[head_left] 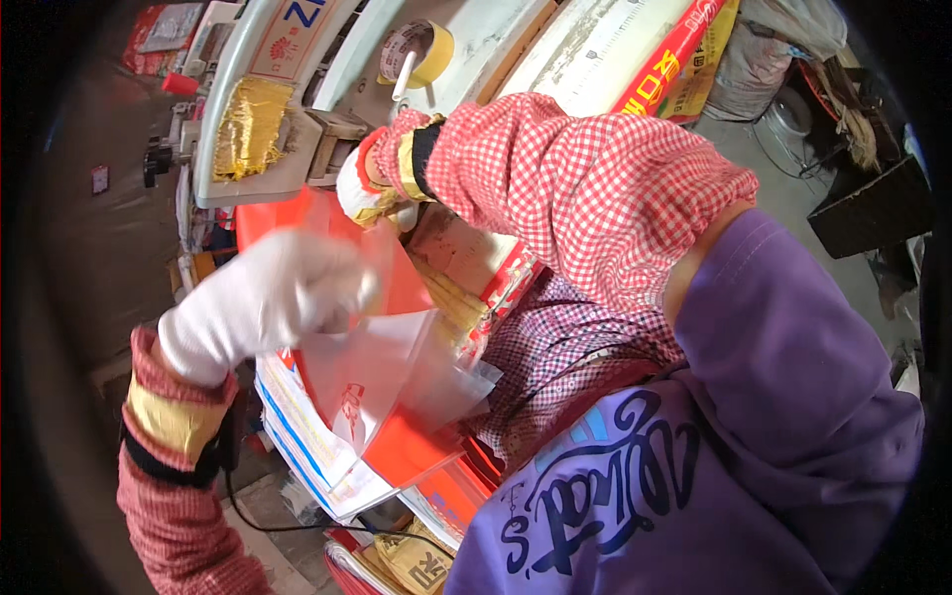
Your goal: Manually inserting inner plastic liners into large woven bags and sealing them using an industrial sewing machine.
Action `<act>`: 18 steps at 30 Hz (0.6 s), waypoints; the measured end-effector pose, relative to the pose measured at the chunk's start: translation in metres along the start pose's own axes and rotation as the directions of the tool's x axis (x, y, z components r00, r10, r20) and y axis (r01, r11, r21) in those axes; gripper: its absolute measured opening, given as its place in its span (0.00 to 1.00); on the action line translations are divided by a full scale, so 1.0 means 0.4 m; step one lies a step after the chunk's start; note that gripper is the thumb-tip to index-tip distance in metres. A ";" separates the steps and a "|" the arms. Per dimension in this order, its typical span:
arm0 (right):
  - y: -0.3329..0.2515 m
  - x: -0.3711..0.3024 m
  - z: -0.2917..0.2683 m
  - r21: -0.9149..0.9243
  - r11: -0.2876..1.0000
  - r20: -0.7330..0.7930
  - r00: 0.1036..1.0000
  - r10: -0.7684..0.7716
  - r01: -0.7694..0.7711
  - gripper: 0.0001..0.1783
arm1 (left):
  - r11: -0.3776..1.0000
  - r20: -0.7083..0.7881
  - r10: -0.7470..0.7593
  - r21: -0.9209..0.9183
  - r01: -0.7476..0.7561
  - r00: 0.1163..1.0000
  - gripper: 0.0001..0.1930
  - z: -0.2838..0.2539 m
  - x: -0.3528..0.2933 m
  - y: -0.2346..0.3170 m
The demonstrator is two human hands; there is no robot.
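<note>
My left hand, in a white knitted glove, hovers over a stack of red and translucent plastic sheets. Its fingers look curled but are smeared by motion, so what they hold, if anything, cannot be made out. Just below the fingertips lies a clear, frosted plastic sheet with a small red print. My right hand, gloved in white with yellow tape, reaches to the edge of a pale machine housing. Its fingers are mostly hidden behind the wrist and sleeve. Red sheeting lies beside it.
A roll of yellow tape with a white stick in it rests on the machine's pale bed. Behind my right arm runs a red printed strip. A dark box stands at the right. A black cord crosses below the stack.
</note>
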State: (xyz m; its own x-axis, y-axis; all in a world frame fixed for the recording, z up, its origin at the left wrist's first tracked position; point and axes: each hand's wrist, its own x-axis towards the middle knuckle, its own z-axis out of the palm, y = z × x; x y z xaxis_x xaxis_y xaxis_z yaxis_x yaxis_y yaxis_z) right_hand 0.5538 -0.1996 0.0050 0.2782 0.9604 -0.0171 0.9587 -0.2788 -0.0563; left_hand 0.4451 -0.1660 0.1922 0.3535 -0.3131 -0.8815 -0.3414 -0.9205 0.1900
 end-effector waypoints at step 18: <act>-0.494 -0.191 0.111 0.298 0.534 -0.340 0.435 0.834 -0.791 0.14 | 0.645 0.310 0.381 0.586 -0.490 0.871 0.12 0.273 0.013 0.157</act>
State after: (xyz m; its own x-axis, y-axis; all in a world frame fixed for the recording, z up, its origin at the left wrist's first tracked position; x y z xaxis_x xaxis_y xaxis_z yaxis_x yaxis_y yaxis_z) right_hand 0.3406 -0.2180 -0.0268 0.9404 0.1852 0.2852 0.2743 -0.9089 -0.3142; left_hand 0.3305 -0.1999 0.1522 -0.0917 -0.5510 -0.8294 -0.9041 -0.3031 0.3013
